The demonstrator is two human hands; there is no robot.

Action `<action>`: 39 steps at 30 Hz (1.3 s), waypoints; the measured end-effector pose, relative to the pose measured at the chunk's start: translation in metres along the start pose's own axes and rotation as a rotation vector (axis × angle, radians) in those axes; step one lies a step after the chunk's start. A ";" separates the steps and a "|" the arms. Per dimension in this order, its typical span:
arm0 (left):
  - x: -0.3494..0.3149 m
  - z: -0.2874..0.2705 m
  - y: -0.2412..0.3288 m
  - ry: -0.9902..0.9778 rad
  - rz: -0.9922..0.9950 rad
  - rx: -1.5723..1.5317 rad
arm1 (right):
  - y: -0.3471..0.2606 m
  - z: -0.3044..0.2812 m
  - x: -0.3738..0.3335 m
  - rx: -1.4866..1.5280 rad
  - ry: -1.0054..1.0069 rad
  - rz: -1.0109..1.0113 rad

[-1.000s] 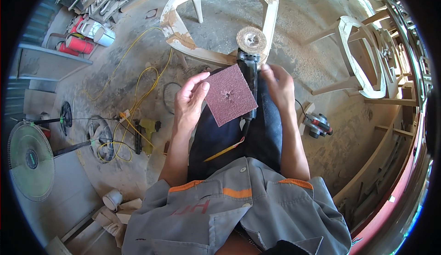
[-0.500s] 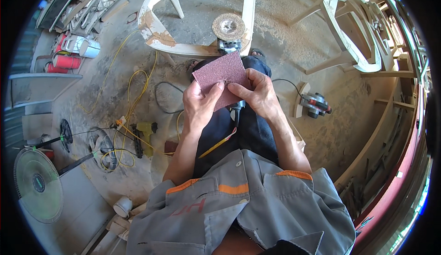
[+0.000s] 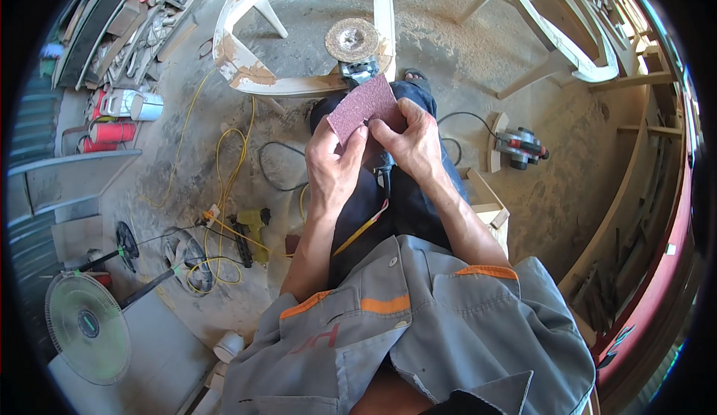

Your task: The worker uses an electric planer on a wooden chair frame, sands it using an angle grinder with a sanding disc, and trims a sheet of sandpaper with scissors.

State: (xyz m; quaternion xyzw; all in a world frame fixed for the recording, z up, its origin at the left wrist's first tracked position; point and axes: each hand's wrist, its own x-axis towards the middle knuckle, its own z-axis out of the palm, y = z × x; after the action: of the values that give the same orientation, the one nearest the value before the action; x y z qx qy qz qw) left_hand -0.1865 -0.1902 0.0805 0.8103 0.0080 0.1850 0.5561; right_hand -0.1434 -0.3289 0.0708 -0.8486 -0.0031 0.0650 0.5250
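Note:
A reddish-brown piece of sandpaper [image 3: 364, 106] is held up over my lap, grit side showing. My left hand [image 3: 334, 165] grips its left lower edge, thumb on the front and fingers behind. From the right, my right hand [image 3: 415, 137] pinches it, with the thumb pressed at the lower middle near my left thumb. The sheet looks bent along its lower part; what lies behind it is hidden by my fingers. Just beyond the sheet, between my knees, an angle grinder [image 3: 358, 70] points away from me, its round abrasive disc [image 3: 351, 39] facing up.
A pale wooden chair frame [image 3: 299, 85] stands ahead, another frame [image 3: 556, 41] at far right. A circular power tool [image 3: 520, 148] lies right; a green nail gun [image 3: 255, 230], yellow hose [image 3: 237, 157] and fan [image 3: 88, 324] are left. Red and white containers [image 3: 112, 131] stand upper left.
The sandpaper's lower part, earlier spread flat below my thumbs, has folded back out of sight. My hands have drawn slightly closer together. The whole view has shifted a little.

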 end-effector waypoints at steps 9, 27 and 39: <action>0.013 -0.015 0.013 -0.190 -0.491 -0.794 | -0.001 -0.039 0.022 0.858 -0.611 0.291; 0.024 -0.029 0.011 -0.438 -0.399 -0.492 | -0.005 -0.036 0.017 0.634 -0.495 0.205; 0.021 -0.018 0.017 -0.312 -0.243 0.057 | -0.004 -0.025 0.010 0.491 -0.326 0.084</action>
State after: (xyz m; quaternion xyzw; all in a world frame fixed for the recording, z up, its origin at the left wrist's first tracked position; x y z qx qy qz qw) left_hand -0.1753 -0.1762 0.1075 0.8376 0.0245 -0.0116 0.5456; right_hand -0.1300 -0.3490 0.0844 -0.6740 -0.0362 0.2207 0.7041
